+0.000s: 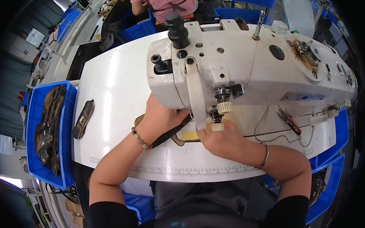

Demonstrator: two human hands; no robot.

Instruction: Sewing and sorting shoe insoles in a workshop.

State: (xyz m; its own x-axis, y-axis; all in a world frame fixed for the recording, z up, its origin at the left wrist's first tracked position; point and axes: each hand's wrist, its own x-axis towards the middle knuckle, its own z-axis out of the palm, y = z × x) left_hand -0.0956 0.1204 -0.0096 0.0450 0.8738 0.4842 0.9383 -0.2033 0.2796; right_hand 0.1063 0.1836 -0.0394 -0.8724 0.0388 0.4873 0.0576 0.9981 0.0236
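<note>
A dark shoe upper (168, 137) with tan edging and a yellow patch lies under the head of a white sewing machine (237, 81). My left hand (160, 118) grips its left side, thumb close to the needle area; the machine head partly hides the other fingers. On the right, my right hand (224, 141) is closed on the upper beside the yellow patch, its fingertips partly behind the machine's tension knobs. The needle itself cannot be made out.
Another shoe upper (83, 120) lies at the table's left. Beside the table stands a blue bin (70, 139) of stacked uppers. Red-handled thread snips (290, 120) and a loose cord (267, 140) lie at right. A person in pink (167, 3) sits beyond.
</note>
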